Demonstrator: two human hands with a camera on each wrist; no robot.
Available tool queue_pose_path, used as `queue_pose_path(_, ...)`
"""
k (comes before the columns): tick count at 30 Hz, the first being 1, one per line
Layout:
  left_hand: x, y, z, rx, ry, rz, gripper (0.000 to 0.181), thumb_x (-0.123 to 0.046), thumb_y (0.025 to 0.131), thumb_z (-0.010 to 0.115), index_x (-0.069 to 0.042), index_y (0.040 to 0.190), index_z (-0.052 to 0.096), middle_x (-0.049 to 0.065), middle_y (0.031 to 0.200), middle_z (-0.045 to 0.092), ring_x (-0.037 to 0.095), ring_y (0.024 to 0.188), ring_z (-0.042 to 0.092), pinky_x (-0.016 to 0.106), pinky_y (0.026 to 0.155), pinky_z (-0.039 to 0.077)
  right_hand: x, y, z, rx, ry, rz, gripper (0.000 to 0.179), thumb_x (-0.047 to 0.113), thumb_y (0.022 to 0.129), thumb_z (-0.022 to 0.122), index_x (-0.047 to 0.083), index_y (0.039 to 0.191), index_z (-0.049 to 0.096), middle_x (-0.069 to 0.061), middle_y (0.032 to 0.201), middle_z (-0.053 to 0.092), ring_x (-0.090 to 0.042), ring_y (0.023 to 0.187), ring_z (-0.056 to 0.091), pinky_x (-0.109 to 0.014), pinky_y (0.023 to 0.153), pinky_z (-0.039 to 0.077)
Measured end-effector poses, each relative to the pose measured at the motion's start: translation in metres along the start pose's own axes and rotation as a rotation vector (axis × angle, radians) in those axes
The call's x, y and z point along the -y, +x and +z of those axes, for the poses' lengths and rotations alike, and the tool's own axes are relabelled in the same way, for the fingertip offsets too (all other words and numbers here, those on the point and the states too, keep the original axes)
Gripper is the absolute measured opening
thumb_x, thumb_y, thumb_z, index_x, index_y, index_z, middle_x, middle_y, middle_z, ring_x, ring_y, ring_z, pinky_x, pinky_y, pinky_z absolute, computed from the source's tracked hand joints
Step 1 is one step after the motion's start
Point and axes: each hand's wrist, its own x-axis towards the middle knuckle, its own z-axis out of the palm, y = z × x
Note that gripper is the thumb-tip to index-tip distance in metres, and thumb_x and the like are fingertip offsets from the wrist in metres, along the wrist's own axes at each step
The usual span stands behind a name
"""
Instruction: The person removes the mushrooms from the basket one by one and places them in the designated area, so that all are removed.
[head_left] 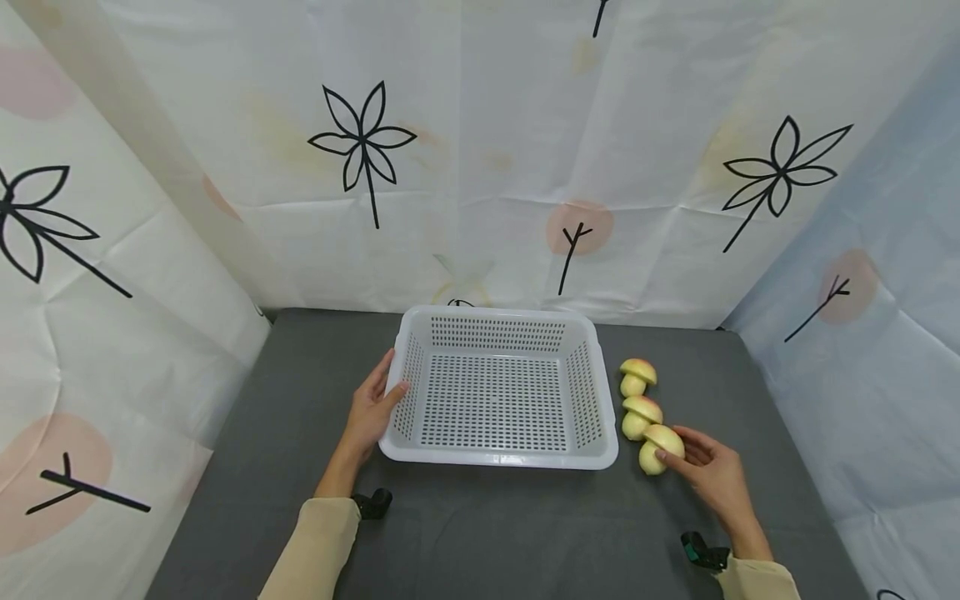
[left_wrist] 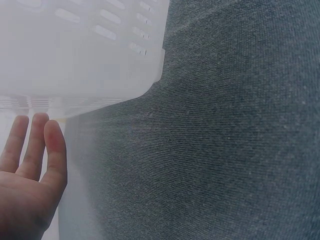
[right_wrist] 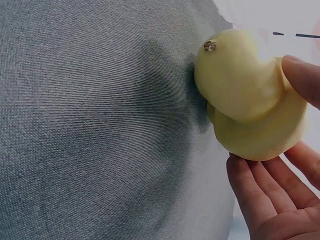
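A white perforated plastic basket (head_left: 498, 457) stands in the middle of the grey table. My left hand (head_left: 369, 417) holds its left rim, thumb over the edge and fingers along the outside. In the left wrist view the fingers (left_wrist: 37, 150) show beside the basket wall (left_wrist: 75, 70); the thumb is hidden there. Right of the basket, my right hand (head_left: 712, 477) pinches the nearest pale yellow mushroom (head_left: 652, 460) between thumb and fingers. The right wrist view shows this mushroom (right_wrist: 240, 80) close up, with a brown spot on its stem end.
Two more mushrooms, a middle one (head_left: 636, 427) and a far one (head_left: 634, 383), lie in a row beyond the held one, near the basket's right side. White printed cloth (head_left: 495, 167) hangs behind the grey table (head_left: 480, 533) and along both sides.
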Motion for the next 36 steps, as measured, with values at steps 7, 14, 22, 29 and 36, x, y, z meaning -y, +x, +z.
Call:
queue_pose_path(7, 0.001, 0.001, 0.000, 0.007, -0.012, 0.003, 0.067, -0.016, 0.104, 0.060, -0.031, 0.162, 0.028, 0.018, 0.150, 0.049, 0.042, 0.127, 0.056, 0.059, 0.094, 0.050, -0.002, 0.000, 0.002, 0.024, -0.048, 0.014, 0.073, 0.037, 0.089, 0.081, -0.005, 0.142, 0.053, -0.031, 0.139, 0.055, -0.035, 0.119, 0.063, -0.012, 0.078, 0.050)
queue_pose_path(14, 0.000, 0.001, 0.000, -0.001, -0.003, 0.006, 0.068, -0.015, 0.104, 0.060, -0.029, 0.162, 0.027, 0.018, 0.148, 0.051, 0.042, 0.126, 0.057, 0.059, 0.093, 0.050, -0.005, 0.001, 0.007, 0.047, -0.065, 0.046, 0.073, 0.035, 0.088, 0.082, -0.007, 0.141, 0.054, -0.032, 0.135, 0.057, -0.041, 0.121, 0.061, -0.018, 0.077, 0.053)
queue_pose_path(22, -0.001, 0.001, 0.000, -0.009, 0.008, -0.001, 0.068, -0.014, 0.105, 0.060, -0.026, 0.163, 0.026, 0.018, 0.146, 0.052, 0.041, 0.124, 0.058, 0.059, 0.092, 0.051, -0.008, -0.001, 0.010, 0.054, -0.072, 0.052, 0.076, 0.035, 0.088, 0.082, -0.010, 0.141, 0.051, -0.035, 0.136, 0.055, -0.044, 0.121, 0.060, -0.030, 0.082, 0.057)
queue_pose_path(29, -0.002, 0.000, 0.001, -0.014, 0.014, -0.006, 0.068, -0.015, 0.104, 0.060, -0.028, 0.162, 0.027, 0.016, 0.147, 0.052, 0.039, 0.125, 0.059, 0.060, 0.093, 0.050, -0.010, -0.003, 0.013, 0.025, -0.078, 0.046, 0.075, 0.033, 0.086, 0.084, -0.010, 0.140, 0.053, -0.034, 0.137, 0.054, -0.043, 0.123, 0.059, -0.030, 0.085, 0.057)
queue_pose_path(36, -0.002, -0.001, 0.001, -0.013, 0.016, -0.009, 0.067, -0.014, 0.105, 0.059, -0.030, 0.162, 0.028, 0.017, 0.146, 0.052, 0.040, 0.125, 0.058, 0.059, 0.093, 0.051, -0.011, -0.006, 0.014, 0.002, -0.073, 0.033, 0.071, 0.028, 0.086, 0.085, -0.009, 0.139, 0.054, -0.033, 0.136, 0.056, -0.043, 0.122, 0.059, -0.026, 0.084, 0.056)
